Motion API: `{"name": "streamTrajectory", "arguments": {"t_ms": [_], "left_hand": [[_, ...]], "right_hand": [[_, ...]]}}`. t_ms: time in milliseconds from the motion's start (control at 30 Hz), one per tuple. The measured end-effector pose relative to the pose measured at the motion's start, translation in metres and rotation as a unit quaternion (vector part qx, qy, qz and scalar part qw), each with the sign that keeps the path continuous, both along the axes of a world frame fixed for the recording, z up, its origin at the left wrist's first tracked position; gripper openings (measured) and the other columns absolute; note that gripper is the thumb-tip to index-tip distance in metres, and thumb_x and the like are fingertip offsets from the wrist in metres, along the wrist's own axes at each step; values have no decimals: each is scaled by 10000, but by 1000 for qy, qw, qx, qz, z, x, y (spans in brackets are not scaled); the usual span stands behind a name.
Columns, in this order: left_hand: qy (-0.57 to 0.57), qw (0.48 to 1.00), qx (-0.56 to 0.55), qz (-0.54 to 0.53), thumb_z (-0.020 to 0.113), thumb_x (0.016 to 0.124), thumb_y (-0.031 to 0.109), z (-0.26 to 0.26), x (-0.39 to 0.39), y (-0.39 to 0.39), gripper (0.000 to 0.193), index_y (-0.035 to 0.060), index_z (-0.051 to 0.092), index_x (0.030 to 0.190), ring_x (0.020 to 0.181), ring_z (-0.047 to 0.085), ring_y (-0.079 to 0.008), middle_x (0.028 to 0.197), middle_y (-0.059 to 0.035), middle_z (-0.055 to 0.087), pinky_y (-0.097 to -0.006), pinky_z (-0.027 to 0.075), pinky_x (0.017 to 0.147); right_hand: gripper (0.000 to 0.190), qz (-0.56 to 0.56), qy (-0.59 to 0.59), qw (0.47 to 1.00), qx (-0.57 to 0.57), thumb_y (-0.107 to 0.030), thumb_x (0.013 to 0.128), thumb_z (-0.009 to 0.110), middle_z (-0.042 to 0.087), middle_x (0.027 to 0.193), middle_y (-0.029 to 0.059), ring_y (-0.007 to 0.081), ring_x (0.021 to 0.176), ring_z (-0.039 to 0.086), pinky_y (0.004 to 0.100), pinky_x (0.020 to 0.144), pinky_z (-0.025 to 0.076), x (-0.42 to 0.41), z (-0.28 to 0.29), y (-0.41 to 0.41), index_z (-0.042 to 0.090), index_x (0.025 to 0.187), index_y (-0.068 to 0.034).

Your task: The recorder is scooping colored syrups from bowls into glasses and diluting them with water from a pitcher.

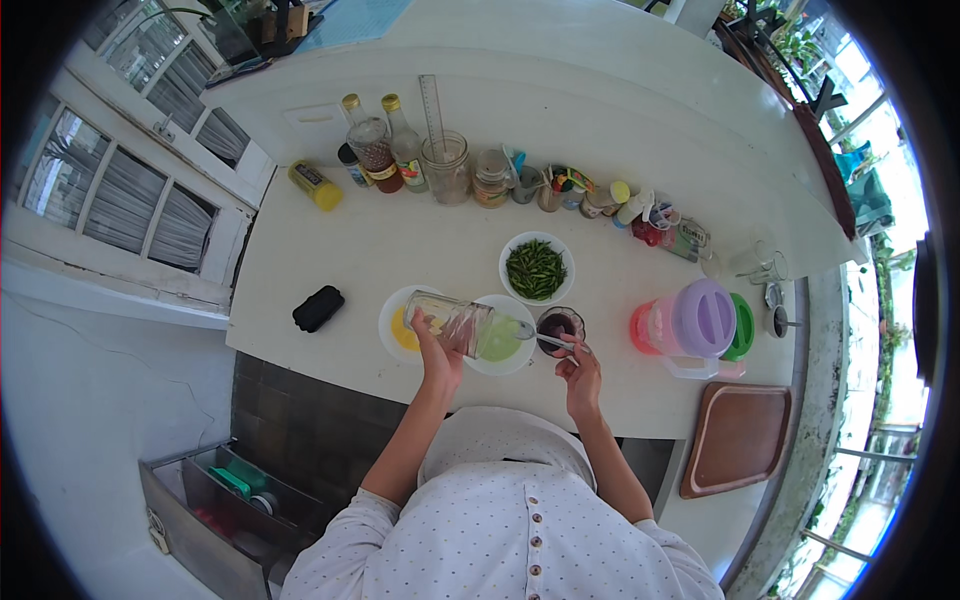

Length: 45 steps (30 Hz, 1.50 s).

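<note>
My left hand [442,346] grips a clear glass jar [450,321], tipped on its side with its mouth to the right. Between the fingers of my right hand [580,375] is a metal spoon [551,340], its bowl at the jar's mouth. Below the jar, a white plate [517,366] shows something pale green [501,343]. Another white plate [390,307] with yellow contents [403,330] lies partly hidden behind the jar. Beside my right hand stands a small glass bowl [564,319] of dark liquid. A white bowl of green chillies [536,270] sits farther back.
Glass bottles [375,150], jars [446,172] and small containers line the back wall. To the right stand a purple-lidded pitcher [701,319] and a brown tray [739,439]. A black case [319,308] lies left. An open drawer [225,502] juts out at lower left.
</note>
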<state>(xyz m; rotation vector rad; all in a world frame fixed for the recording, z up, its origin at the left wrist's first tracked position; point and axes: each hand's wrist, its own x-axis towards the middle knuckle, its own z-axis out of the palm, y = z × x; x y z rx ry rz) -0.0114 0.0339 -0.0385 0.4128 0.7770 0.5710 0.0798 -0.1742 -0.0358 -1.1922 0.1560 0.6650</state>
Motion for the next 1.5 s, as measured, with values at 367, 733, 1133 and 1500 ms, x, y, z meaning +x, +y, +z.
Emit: {"name": "streamTrajectory", "arguments": {"t_ms": [367,733,1133,1500], "left_hand": [[11,999,-30,13,539,771,581,6,14,1,735,90,216,1212,1054,521,-309,1192,-233,411,-369,473,885],[75,996,-39,-9,385,807,632,12,23,-2,763,66,251,1302,1023,543,-227,1186,-132,477,-329,472,713],[68,997,-35,-7,418,802,623,8,19,-3,780,56,245,1310,1060,527,-249,1191,-147,472,-378,468,830],[89,992,-84,43,428,767,691,26,23,-3,890,104,111,1357,1073,527,-227,1216,-146,445,-383,491,802]], "right_hand": [[309,28,-10,999,36,-262,902,468,603,774,45,99,599,516,234,603,417,-1,19,9,578,1074,-30],[312,54,-32,998,32,-265,911,458,610,783,39,96,611,517,229,618,400,-2,28,23,580,1072,-28],[301,51,-25,998,34,-251,910,447,614,767,46,99,601,518,235,604,409,5,28,20,588,1056,-29],[310,49,-7,999,9,-245,901,450,607,758,54,114,604,513,245,599,426,5,28,14,583,1047,-7]]}}
